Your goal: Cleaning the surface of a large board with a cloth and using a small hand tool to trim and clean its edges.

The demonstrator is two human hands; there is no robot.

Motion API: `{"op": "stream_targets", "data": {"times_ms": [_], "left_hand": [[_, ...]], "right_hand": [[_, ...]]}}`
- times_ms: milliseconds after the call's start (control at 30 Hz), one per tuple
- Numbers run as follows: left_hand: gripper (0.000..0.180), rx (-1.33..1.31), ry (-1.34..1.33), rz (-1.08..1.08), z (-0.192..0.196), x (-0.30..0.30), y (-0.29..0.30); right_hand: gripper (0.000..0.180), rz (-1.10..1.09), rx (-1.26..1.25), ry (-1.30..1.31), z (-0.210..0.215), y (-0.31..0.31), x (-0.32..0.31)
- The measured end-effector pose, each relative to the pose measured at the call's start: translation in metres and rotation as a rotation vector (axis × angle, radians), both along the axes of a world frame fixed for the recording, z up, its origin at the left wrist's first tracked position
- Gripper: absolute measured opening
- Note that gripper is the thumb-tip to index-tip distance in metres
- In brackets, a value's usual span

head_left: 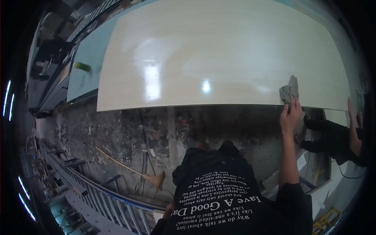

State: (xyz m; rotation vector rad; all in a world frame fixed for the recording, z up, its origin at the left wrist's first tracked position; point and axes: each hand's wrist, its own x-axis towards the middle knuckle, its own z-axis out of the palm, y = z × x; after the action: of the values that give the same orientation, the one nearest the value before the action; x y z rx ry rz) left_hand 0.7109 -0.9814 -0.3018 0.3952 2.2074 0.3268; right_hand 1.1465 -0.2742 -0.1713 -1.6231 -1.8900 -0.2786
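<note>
My right hand (290,115) reaches out to the near edge of a large, pale, glossy wood-grain panel (227,51). Its fingers are closed on a crumpled grey cloth (289,93), which rests on the panel's surface near the right end. Low in the picture, a sliver of my left hand (169,210) shows beside my dark shirt, its fingers hidden. Bright light reflections lie on the panel.
A light-blue board (84,84) at the left bears a green-and-yellow roll (82,66). Another person's hand (351,108) is by the panel's right end. A broom (156,181) lies on the stained floor near a metal roller conveyor (105,205).
</note>
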Motion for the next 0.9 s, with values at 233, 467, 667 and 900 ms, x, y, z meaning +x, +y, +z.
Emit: {"op": "stream_targets", "data": {"times_ms": [233, 467, 667, 900], "left_hand": [[0.044, 0.297, -0.394, 0.782, -0.037, -0.136, 0.121], [0.042, 0.485, -0.180, 0.516, 0.059, -0.271, 0.289], [0.045, 0.676, -0.147, 0.657, 0.127, -0.288, 0.353], [0.052, 0.943, -0.081, 0.978, 0.165, -0.340, 0.459]], "right_hand": [[0.052, 0.353, -0.107, 0.053, 0.024, -0.063, -0.247], [0.062, 0.859, -0.285, 0.064, 0.050, -0.080, -0.427], [0.069, 1.029, -0.481, -0.040, 0.057, -0.089, -0.514], [0.071, 1.178, -0.644, -0.080, 0.073, -0.053, -0.591]]}}
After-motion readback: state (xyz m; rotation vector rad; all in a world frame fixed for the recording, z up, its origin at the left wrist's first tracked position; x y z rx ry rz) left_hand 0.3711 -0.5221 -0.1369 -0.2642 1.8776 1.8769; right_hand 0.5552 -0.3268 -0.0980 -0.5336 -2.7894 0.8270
